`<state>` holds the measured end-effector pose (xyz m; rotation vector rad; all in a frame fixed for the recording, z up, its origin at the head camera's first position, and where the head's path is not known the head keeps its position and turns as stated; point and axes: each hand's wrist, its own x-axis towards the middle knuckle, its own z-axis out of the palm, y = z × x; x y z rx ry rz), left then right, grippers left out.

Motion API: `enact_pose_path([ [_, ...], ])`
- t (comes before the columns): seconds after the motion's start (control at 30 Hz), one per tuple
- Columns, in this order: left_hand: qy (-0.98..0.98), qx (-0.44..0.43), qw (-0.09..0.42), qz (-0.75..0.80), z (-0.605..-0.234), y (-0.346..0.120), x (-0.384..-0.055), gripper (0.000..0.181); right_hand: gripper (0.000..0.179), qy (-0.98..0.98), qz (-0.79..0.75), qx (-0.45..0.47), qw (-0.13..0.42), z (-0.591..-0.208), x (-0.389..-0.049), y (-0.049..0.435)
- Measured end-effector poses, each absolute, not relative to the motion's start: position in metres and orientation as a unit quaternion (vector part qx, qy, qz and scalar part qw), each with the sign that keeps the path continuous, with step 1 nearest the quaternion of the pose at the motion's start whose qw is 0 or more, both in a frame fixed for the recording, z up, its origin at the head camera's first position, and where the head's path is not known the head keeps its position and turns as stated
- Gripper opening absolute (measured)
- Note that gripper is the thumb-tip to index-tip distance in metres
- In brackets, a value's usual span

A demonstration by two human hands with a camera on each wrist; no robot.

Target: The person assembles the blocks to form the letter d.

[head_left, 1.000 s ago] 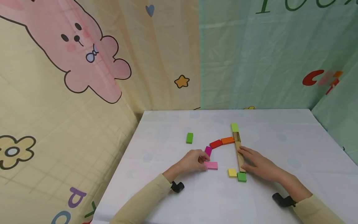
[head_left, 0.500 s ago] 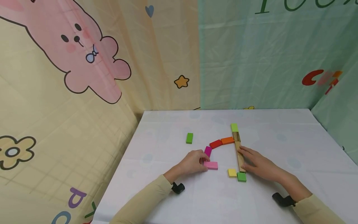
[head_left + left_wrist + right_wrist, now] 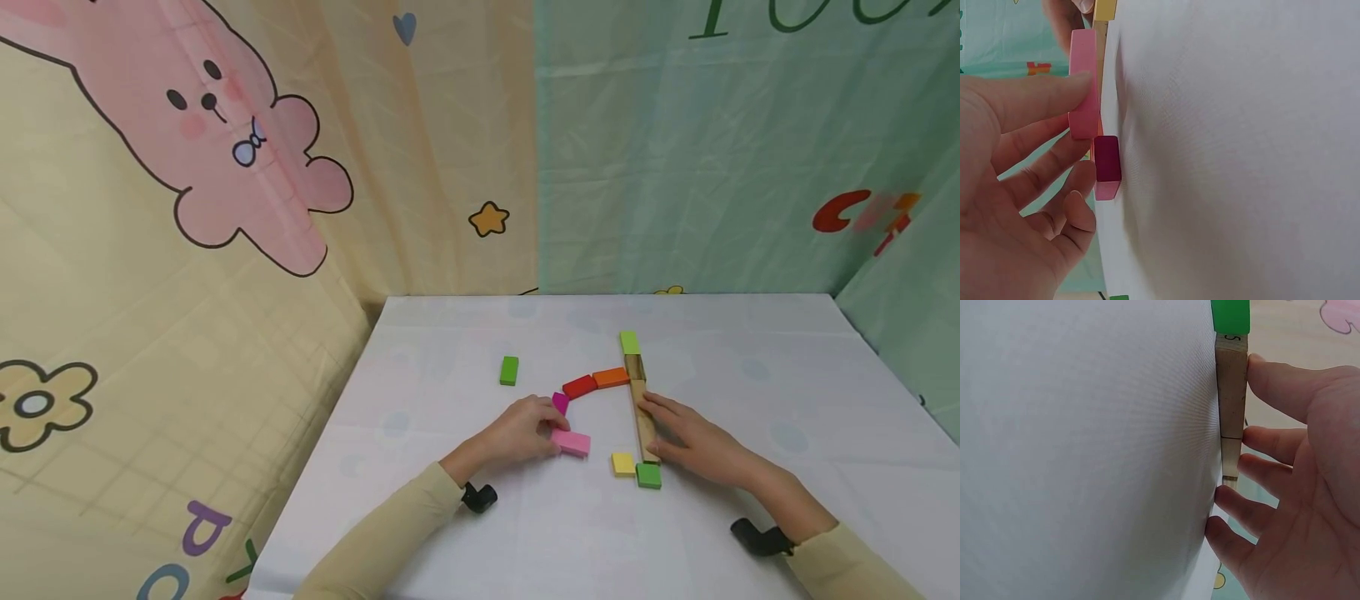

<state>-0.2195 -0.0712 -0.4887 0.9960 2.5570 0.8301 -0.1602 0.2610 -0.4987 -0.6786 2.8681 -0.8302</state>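
My left hand point(image 3: 517, 432) pinches a light pink block point(image 3: 573, 442) between thumb and fingers. In the left wrist view the pink block point(image 3: 1084, 84) stands a little off the cloth, near a magenta block point(image 3: 1108, 166). From that magenta block point(image 3: 560, 402), a red block point(image 3: 580, 387) and an orange block point(image 3: 611, 377) run in a curve to a row of plain wooden blocks point(image 3: 644, 421). Fingertips of my right hand point(image 3: 697, 440) touch the right side of this row, fingers extended. In the right wrist view the wooden block point(image 3: 1232, 394) adjoins a green block point(image 3: 1231, 315).
A lime green block point(image 3: 629, 342) caps the row's far end. The near end has a green block point(image 3: 648, 476), with a yellow block point(image 3: 622, 465) to its left. Another green block point(image 3: 509, 371) lies apart at the left. A white cloth point(image 3: 450, 533) covers the table.
The pink block in my left hand has shifted slightly to the right and turned a little, its right end now nearer me. My right hand stays on the wooden row.
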Motion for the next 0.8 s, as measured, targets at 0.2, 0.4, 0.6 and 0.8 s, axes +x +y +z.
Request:
enact_pose_path([
  [0.2, 0.880, 0.380, 0.113, 0.261, -0.487, -0.068, -0.222, 0.028, 0.073, 0.936, -0.271, -0.222, 0.038, -0.498, -0.160, 0.260],
  [0.4, 0.877, 0.400, 0.102, 0.246, -0.486, -0.066, -0.226, 0.026, 0.074, 0.937, -0.268, -0.219, 0.040, -0.499, -0.160, 0.261],
  [0.6, 0.876, 0.412, 0.095, 0.231, -0.490, -0.064, -0.230, 0.025, 0.075, 0.938, -0.267, -0.218, 0.038, -0.501, -0.161, 0.261],
  [0.8, 0.875, 0.420, 0.095, 0.222, -0.494, -0.062, -0.233, 0.026, 0.074, 0.937, -0.267, -0.221, 0.038, -0.501, -0.161, 0.261],
])
